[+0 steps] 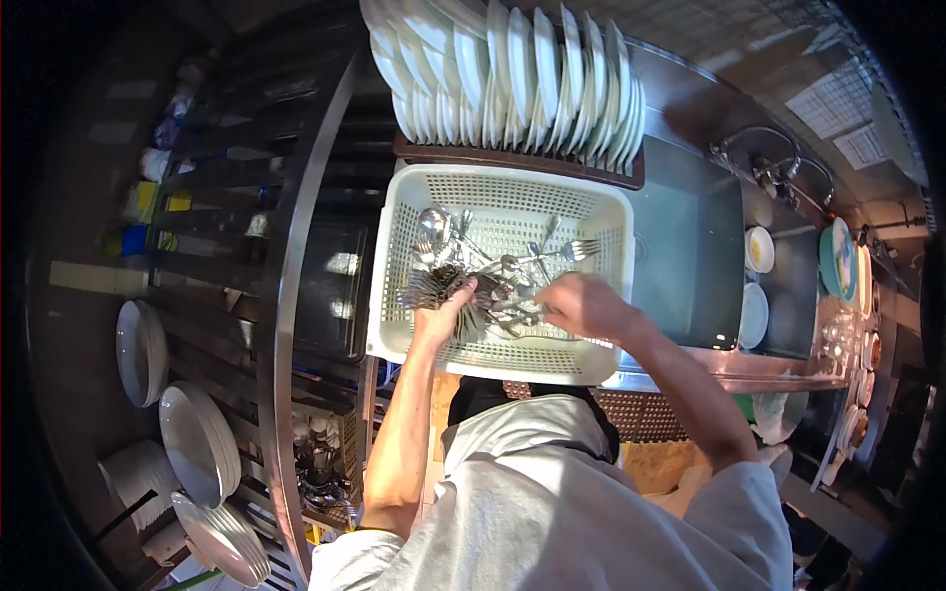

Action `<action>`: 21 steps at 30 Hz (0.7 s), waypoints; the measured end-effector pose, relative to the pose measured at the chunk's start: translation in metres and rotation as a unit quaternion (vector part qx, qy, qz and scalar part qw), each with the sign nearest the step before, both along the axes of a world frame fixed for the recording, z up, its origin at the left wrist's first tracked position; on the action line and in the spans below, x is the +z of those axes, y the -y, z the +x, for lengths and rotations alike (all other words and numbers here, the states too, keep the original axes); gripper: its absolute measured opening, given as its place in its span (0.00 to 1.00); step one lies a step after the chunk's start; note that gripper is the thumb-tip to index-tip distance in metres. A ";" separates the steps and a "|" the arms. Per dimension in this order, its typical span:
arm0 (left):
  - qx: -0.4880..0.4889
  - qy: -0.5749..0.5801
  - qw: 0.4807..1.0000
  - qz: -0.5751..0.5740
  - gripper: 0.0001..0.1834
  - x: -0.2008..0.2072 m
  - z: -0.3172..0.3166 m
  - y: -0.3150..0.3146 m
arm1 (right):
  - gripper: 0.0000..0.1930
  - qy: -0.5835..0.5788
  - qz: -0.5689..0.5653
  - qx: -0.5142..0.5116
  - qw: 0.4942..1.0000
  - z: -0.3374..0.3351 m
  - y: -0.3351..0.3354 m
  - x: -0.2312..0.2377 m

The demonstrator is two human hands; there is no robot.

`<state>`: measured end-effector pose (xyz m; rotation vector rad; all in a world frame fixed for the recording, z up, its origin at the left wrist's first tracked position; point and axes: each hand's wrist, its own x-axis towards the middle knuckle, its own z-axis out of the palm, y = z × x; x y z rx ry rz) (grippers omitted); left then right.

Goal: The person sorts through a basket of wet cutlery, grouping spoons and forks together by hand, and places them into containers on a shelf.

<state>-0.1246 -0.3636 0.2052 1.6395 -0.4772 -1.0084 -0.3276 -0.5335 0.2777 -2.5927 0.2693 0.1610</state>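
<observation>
A white perforated plastic basket [493, 366] lies in front of me, with loose metal cutlery in its middle. My left hand [451, 313] is closed round a thick bundle of forks [426, 289], their tines pointing left. At the right of the pile, my right hand [583, 305] has its fingers curled together over the cutlery; what they pinch, if anything, is hidden. Just beyond that hand lies a loose fork [576, 251]. A large spoon [434, 223] rests farther back on the left, next to smaller pieces.
Behind the basket, a brown rack [522, 164] holds many upright white plates [517, 79]. Right of it is a water-filled sink [680, 236] with a faucet [778, 163] and white bowls [757, 248]. Metal shelving [305, 227] and stacked plates [202, 443] stand left.
</observation>
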 end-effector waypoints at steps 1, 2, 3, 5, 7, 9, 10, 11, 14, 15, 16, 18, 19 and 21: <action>-0.023 -0.061 0.997 -0.029 0.19 0.013 0.000 0.004 | 0.13 0.031 -0.026 0.014 0.999 0.016 0.001 0.010; -0.027 -0.062 0.997 -0.029 0.19 0.019 -0.004 0.005 | 0.12 -0.001 0.016 -0.002 1.000 0.039 0.001 0.025; -0.034 -0.039 0.997 -0.063 0.19 0.024 -0.009 0.008 | 0.11 -0.032 0.056 -0.018 0.998 0.060 0.003 0.038; -0.057 0.011 0.995 -0.080 0.22 0.011 -0.013 0.008 | 0.11 -0.039 0.173 -0.068 0.982 0.089 0.002 0.050; 0.020 -0.043 0.992 -0.113 0.22 0.003 -0.021 0.010 | 0.11 -0.048 0.292 -0.114 0.948 0.092 0.000 0.048; 0.125 -0.199 0.964 -0.121 0.21 0.010 -0.029 0.011 | 0.11 0.093 0.603 -0.216 0.762 0.081 0.003 0.026; 0.084 -0.177 0.968 -0.158 0.21 -0.018 -0.014 -0.002 | 0.13 0.103 0.509 -0.271 0.810 0.073 0.003 0.004; 0.111 -0.181 0.957 -0.197 0.20 -0.022 -0.012 -0.006 | 0.13 0.020 0.293 -0.250 0.923 0.057 0.006 -0.018; 0.135 -0.170 0.970 -0.112 0.15 -0.013 -0.005 -0.013 | 0.15 -0.187 -0.053 -0.156 0.968 -0.008 -0.012 -0.090; 0.148 -0.169 0.972 -0.068 0.13 -0.002 -0.006 -0.014 | 0.15 -0.189 -0.052 -0.155 0.968 -0.024 -0.025 -0.103; 0.164 -0.165 0.972 -0.026 0.11 0.005 -0.005 -0.015 | 0.17 -0.137 -0.052 -0.198 0.969 -0.032 -0.036 -0.109; 0.160 -0.157 0.974 -0.038 0.12 -0.003 -0.005 -0.019 | 0.19 -0.085 -0.049 -0.239 0.966 -0.037 -0.039 -0.119; 0.152 -0.150 0.976 -0.051 0.13 -0.006 -0.005 -0.021 | 0.19 -0.140 -0.034 -0.233 0.962 -0.036 -0.037 -0.121; 0.161 -0.159 0.973 -0.039 0.13 -0.006 -0.002 -0.020 | 0.19 -0.194 -0.020 -0.227 0.954 -0.036 -0.029 -0.120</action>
